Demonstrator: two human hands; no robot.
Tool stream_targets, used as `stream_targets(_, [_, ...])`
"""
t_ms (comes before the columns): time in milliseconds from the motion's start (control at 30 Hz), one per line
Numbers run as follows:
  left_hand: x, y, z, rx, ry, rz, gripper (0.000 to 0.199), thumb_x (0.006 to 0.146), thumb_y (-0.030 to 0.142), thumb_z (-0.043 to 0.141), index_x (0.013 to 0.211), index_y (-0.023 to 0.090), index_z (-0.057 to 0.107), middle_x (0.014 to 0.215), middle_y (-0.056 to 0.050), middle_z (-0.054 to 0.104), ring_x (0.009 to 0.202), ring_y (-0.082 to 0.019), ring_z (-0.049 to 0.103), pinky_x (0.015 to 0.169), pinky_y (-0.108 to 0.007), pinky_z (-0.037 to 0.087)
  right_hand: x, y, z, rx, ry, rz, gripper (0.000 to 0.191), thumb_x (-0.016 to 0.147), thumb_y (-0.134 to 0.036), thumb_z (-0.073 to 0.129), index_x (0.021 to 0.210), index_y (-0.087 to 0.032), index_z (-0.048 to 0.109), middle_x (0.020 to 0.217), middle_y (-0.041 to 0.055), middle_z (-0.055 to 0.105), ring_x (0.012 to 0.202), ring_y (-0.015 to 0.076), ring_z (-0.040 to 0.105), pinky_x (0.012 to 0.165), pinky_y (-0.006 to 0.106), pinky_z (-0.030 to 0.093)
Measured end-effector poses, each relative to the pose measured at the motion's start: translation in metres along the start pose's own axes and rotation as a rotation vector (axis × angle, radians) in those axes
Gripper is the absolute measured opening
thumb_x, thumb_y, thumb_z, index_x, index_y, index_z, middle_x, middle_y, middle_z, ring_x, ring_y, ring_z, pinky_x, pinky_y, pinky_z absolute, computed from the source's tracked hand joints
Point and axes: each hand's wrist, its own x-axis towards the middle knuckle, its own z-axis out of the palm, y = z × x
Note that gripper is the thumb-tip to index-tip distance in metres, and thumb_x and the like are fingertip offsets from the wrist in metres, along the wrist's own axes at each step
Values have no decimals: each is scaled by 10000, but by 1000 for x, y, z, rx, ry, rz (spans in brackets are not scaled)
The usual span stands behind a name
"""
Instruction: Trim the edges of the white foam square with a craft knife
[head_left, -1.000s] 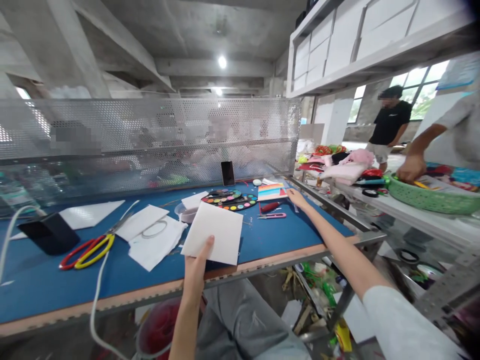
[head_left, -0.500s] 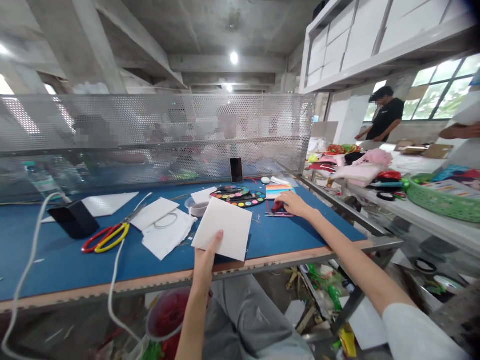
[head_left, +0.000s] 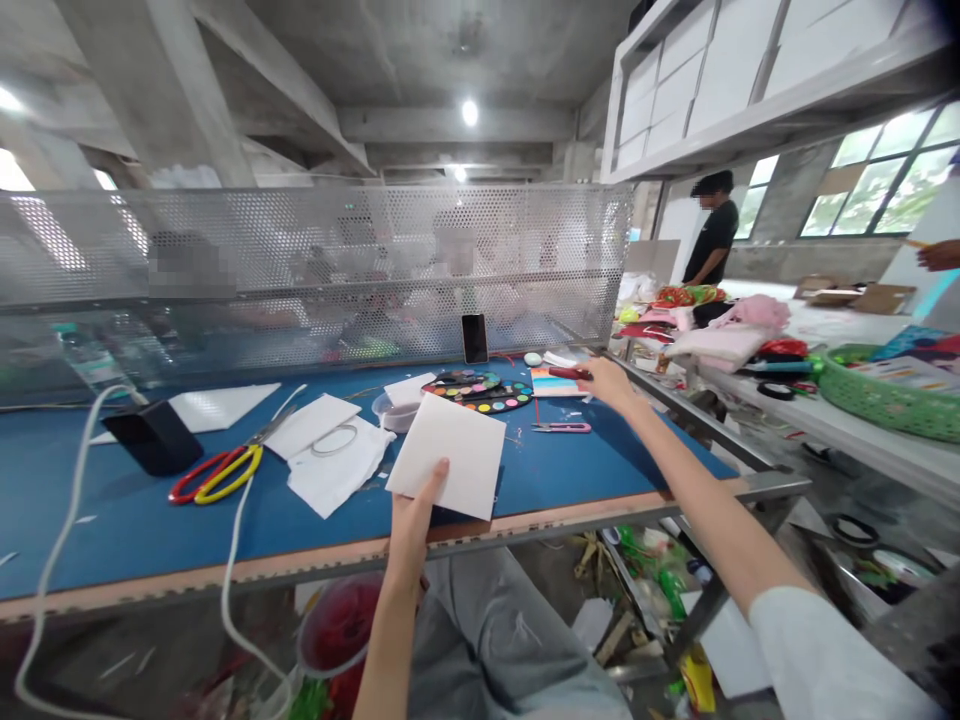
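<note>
A white square panel [head_left: 454, 445] is gripped in my left hand [head_left: 418, 505], thumb flat on its face and fingers hidden beneath. My right hand [head_left: 606, 382] reaches to the far right of the table, closed on a dark red elongated object [head_left: 570, 373] whose kind I cannot make out. This object is over a colour-striped card [head_left: 553, 386]. Nearer to me lie pink-handled thread snips [head_left: 562, 427]. Left of the card are paint palettes [head_left: 480, 392] with round colour pans. A small translucent tub [head_left: 397, 412] sits behind the panel.
Red-and-yellow scissors [head_left: 217, 475], white sheets [head_left: 337, 465], a black box [head_left: 154, 437] and a white cable [head_left: 232, 560] are on the left. A phone [head_left: 474, 338] stands before the perforated screen [head_left: 315, 270]. At right, a person [head_left: 712, 235] stands behind piled cloth and a green basket [head_left: 885, 400].
My right hand has lifted the dark red object away from beside the snips and carried it farther back over the striped card. My left hand and the panel have hardly moved.
</note>
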Motion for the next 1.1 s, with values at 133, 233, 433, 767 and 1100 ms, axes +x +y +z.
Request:
stream_targets(133, [0, -1, 0, 18, 26, -8, 462, 705, 271, 813, 1126, 162, 657, 1189, -102, 669, 1180, -271, 589, 1070, -423, 436, -7, -21, 16, -21, -48, 83, 343, 895, -357, 568, 1186, -209, 673, 1040, 112, 694, 952, 256, 632, 767, 290, 449])
stream_targets(233, [-1, 0, 1, 0, -1, 15, 439, 714, 253, 805, 1118, 165, 658, 1191, -96, 669, 1173, -261, 594, 1070, -411, 437, -7, -34, 21, -55, -47, 87, 316, 908, -361, 547, 1129, -172, 673, 1048, 127, 689, 974, 258, 629, 766, 284, 447])
stream_targets(433, [-2, 1, 1, 6, 8, 12, 448, 701, 266, 818, 1109, 165, 662, 1185, -96, 671, 1167, -268, 598, 1075, -421, 433, -8, -37, 27, -44, -62, 30, 275, 873, -318, 609, 1117, -197, 651, 1115, 108, 670, 1054, 251, 600, 787, 289, 450])
stream_targets(767, [-5, 4, 1, 14, -2, -22, 420, 726, 247, 795, 1110, 151, 656, 1166, -105, 680, 1164, -266, 601, 1050, -406, 458, -4, -11, 15, 426, 143, 269, 554, 978, -539, 282, 967, -159, 686, 929, 117, 705, 857, 210, 648, 716, 275, 461])
stream_targets(1100, [-5, 5, 2, 36, 0, -22, 452, 725, 233, 796, 1147, 160, 651, 1171, -101, 679, 1161, -259, 603, 1065, -399, 441, -32, -39, 8, 194, -166, 121, 487, 882, -632, 473, 956, -218, 717, 899, 65, 716, 870, 221, 641, 715, 268, 439])
